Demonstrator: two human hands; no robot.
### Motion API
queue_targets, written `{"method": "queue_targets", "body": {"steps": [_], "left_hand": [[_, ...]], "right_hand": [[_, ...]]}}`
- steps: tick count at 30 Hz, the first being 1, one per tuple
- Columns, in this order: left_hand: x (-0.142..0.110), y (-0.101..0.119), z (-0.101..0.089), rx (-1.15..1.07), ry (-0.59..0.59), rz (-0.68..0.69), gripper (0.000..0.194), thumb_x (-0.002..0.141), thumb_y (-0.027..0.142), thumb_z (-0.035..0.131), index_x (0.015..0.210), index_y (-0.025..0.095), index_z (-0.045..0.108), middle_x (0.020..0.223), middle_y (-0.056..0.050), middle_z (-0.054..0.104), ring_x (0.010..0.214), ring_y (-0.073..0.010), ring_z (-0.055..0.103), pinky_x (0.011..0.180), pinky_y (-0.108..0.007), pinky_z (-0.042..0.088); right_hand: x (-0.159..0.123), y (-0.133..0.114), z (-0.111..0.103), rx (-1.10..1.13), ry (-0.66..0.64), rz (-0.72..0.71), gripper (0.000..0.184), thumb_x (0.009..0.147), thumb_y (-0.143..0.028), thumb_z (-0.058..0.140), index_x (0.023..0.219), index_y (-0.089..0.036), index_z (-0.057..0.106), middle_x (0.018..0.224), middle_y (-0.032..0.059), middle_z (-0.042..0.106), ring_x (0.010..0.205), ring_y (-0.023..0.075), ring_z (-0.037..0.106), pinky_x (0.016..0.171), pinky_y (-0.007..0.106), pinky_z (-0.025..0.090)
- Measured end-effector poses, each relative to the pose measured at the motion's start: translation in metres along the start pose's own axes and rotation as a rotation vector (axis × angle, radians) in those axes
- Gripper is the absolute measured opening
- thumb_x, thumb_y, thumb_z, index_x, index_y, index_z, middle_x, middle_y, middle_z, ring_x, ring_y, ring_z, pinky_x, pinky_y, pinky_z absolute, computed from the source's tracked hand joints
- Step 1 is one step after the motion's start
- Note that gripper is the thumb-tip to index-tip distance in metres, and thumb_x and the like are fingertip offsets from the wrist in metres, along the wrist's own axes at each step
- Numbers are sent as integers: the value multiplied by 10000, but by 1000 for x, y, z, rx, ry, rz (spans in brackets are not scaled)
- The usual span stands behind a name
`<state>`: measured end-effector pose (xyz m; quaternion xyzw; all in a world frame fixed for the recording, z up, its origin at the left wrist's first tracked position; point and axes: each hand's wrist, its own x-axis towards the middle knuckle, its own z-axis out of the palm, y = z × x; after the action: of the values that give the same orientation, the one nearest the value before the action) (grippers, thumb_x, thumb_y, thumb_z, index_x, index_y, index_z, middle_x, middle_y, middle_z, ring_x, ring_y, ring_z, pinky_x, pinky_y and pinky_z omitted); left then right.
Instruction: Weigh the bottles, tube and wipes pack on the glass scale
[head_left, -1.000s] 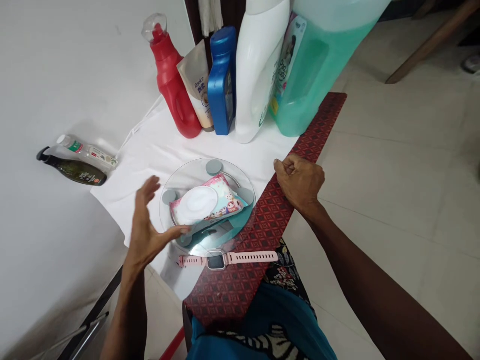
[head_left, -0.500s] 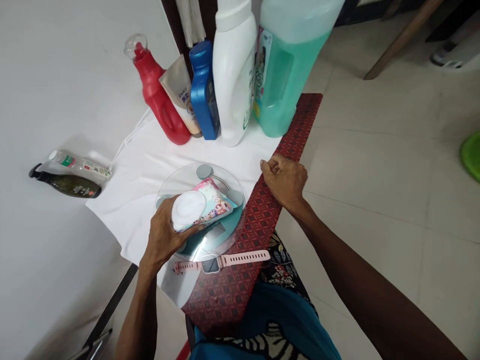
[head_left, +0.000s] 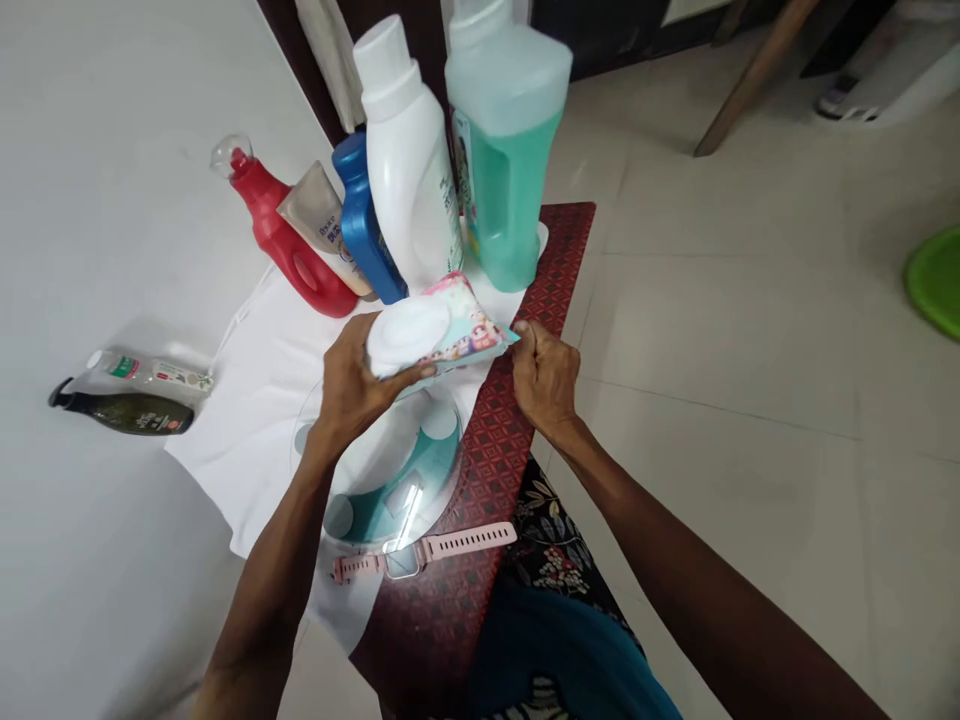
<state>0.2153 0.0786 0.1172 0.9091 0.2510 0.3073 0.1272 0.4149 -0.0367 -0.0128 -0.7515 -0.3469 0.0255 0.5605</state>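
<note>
A pack of wet wipes (head_left: pixel 457 325) with a white round lid and a pink cartoon print is lifted above the round glass scale (head_left: pixel 382 470). My left hand (head_left: pixel 356 385) is wrapped round its lid end. My right hand (head_left: pixel 544 370) pinches its right corner, fingers closed. The scale below lies bare on a white cloth (head_left: pixel 255 400), with a teal panel under the glass.
A red patterned board (head_left: pixel 517 440) runs along the table's right edge, with a pink watch (head_left: pixel 424 550) lying across it near me. Behind stand a red bottle (head_left: pixel 289 250), a tube (head_left: pixel 322 225), a blue bottle (head_left: pixel 364 225), a white bottle (head_left: pixel 409 160) and a green jug (head_left: pixel 510 130). Two small bottles (head_left: pixel 131 395) lie at left.
My left hand closed on the wipes pack and lifted it off the scale. My right hand left the red board and took the pack's right corner.
</note>
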Motion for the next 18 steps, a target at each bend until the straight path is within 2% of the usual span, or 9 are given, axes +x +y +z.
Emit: {"method": "queue_targets", "body": {"steps": [3,7,9,12,18], "left_hand": [[35,-13,42,-58,-63,42,702,771,607,969,1272,191,705,1201,-113,779,1129,-318,755,980,-457,630],[58,-25,78,-130,-141,26,693,782,590,968,1276,184,700,1221,-118,775,1152,-317,744,1003,-452,612],[61,-31,85,-120,-174,39,716,771,605,969,1287,190,697,1225,-119,766,1154,-320,735,1005,-454,605],[57,-39,91,-50,-220,90,775,760,672,949,1319,204,686,1256,-132,745,1171,-332,713,1022,-471,587],[45,-39,91,208,-38,94,896,755,839,832,1354,190,674,1341,-209,681,1273,-413,620,1103,-553,499]], "right_hand": [[-1,2,-1,94,71,-2,551,1144,-609,179,782,-294,451,703,45,621,672,222,589,749,388,439],[-1,3,2,120,161,35,519,1124,-687,234,857,-296,446,776,50,662,723,234,613,768,397,468],[-1,4,2,108,182,34,482,1113,-694,297,884,-294,438,816,52,674,762,239,624,779,394,474],[-1,4,2,85,129,24,466,1109,-677,333,856,-296,417,773,40,648,739,235,612,759,381,463],[1,2,-2,14,46,-4,492,1109,-651,265,778,-303,371,663,22,560,646,223,537,692,363,404]]}}
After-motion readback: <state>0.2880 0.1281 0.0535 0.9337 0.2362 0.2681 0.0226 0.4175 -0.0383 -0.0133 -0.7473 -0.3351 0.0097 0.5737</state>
